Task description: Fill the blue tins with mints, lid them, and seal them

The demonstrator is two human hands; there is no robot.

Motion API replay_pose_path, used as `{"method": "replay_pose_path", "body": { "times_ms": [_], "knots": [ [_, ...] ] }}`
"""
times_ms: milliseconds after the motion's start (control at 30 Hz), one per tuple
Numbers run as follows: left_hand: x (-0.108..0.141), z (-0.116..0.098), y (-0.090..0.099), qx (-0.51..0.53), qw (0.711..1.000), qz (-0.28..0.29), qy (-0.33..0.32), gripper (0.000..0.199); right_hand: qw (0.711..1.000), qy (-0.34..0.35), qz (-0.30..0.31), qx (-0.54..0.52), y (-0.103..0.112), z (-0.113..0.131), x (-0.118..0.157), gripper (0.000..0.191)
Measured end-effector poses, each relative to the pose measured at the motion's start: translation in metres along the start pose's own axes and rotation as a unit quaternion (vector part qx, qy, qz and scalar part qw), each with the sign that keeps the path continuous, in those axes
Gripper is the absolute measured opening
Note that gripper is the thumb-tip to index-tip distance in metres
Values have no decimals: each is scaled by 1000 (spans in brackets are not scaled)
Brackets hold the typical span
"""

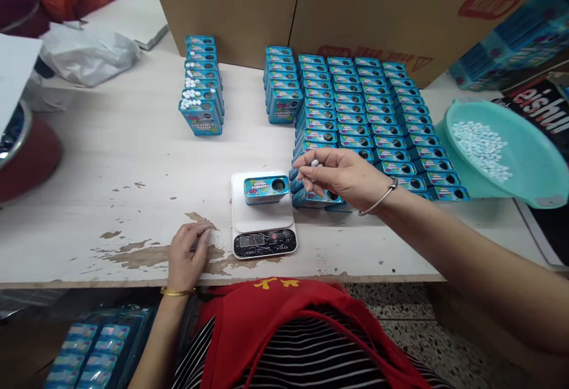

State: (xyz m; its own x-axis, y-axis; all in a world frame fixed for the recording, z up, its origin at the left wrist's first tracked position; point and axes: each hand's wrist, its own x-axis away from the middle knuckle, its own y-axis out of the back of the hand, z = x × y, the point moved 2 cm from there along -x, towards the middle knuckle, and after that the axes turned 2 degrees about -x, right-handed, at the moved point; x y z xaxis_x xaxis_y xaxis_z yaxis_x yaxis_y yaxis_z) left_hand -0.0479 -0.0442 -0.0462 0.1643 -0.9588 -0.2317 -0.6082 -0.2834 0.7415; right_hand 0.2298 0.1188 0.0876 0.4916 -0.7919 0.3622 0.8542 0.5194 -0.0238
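Note:
My right hand is closed around a few small white candies, just right of the kitchen scale. On the white scale stands a blue candy tin, the round opening in its top dark. The scale's display shows digits that look like 154.5. My left hand rests on the table left of the scale, its fingers curled; whether anything is under them is hidden. Many more blue tins with dark top openings stand in rows behind and under my right hand.
A column of blue tins at the back left has white candies on several tops. A turquoise basin of candies sits at right. A cardboard box walls off the back; a red bowl and plastic bag lie left.

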Motion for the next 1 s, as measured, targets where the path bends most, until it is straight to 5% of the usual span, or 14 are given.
{"method": "replay_pose_path", "body": {
  "times_ms": [333,500,633,733,800,900,1000],
  "knots": [
    [-2,1,0,2,1000,2,-2,15,997,45,18,59,-26,-1,-11,18],
    [0,2,1,6,1000,8,4,16,999,42,-7,15,-24,-3,-15,20],
    [-12,-20,9,-9,999,-20,-25,23,997,25,-11,-70,-21,1,-7,24],
    [-42,-53,13,-55,991,-49,-112,60,984,-28,29,-173,-24,-3,8,29],
    [-71,-76,8,-83,977,-20,-197,72,968,-64,52,-236,-27,-12,20,31],
    [-126,-100,-9,-101,949,74,-289,52,951,-78,41,-298,-26,-30,38,31],
    [-191,-108,-32,-105,949,86,-285,33,942,-72,-13,-328,-20,-50,57,31]
  ]
}}
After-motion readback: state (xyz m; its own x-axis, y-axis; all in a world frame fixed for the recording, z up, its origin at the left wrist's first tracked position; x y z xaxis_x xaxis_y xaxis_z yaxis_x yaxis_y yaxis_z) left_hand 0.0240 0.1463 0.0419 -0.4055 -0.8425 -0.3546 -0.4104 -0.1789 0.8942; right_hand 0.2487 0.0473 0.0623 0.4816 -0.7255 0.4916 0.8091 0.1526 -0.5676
